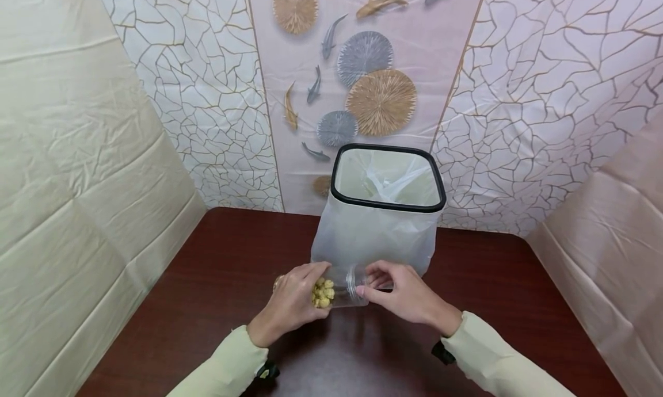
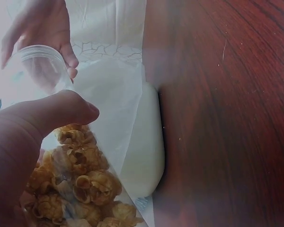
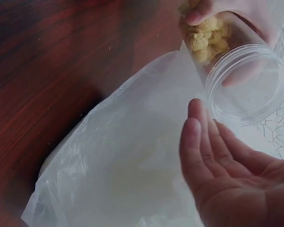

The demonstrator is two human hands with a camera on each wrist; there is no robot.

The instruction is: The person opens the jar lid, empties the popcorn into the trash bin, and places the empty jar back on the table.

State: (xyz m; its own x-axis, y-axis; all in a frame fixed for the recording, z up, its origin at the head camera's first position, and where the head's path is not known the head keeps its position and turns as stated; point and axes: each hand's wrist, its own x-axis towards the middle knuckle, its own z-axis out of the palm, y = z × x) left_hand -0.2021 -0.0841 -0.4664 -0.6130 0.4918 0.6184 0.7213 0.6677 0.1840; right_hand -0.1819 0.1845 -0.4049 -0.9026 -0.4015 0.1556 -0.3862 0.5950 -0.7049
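Note:
A clear plastic jar (image 1: 340, 277) lies tilted on its side above the table, yellowish popcorn (image 1: 323, 293) gathered toward its base. My left hand (image 1: 292, 298) grips the jar's body, the thumb across its side in the left wrist view. The jar's threaded mouth (image 3: 248, 85) has no lid on it and faces right. Close by that mouth is my right hand (image 1: 406, 296), palm turned up and fingers loosely extended in the right wrist view. Nothing lies in that palm. Whether its fingertips touch the rim I cannot tell.
Just behind the hands stands a white bin (image 1: 375, 236) with a black rim (image 1: 388, 206) and a translucent liner bag (image 3: 128, 142). The dark red-brown table (image 1: 233, 259) extends around it. Patterned cloth (image 1: 207, 98) hangs behind, and beige cloth (image 1: 77, 155) covers the sides.

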